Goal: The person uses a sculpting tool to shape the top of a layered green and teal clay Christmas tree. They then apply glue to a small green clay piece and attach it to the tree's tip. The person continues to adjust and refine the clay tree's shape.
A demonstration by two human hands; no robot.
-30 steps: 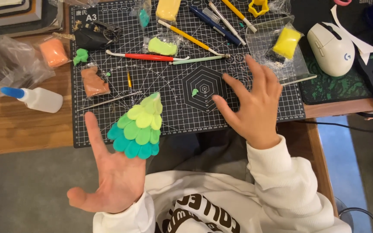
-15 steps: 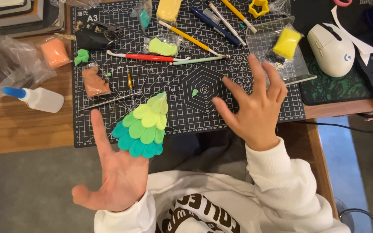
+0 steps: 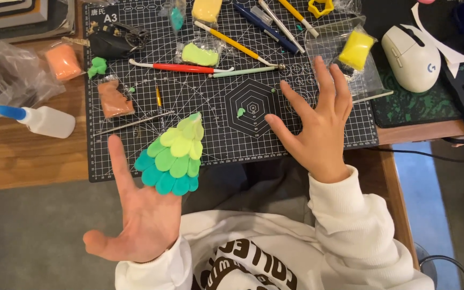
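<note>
**Layered clay tree balanced on the open left hand, at the near edge of the cutting mat.**

The left hand (image 3: 135, 225) lies palm up with fingers spread wide; the clay tree (image 3: 174, 156), scaled from pale green tip to teal base, rests on its fingertips just over the near edge of the cutting mat (image 3: 318, 134). The right hand (image 3: 315, 129) hovers over the mat's right part, fingers splayed, holding nothing. Unclasped, the tree could likely slide off if the palm tilts, denting its soft scales.

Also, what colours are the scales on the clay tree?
The clay tree on the left hand shades from pale green at the tip to teal at the base; head view.
</note>
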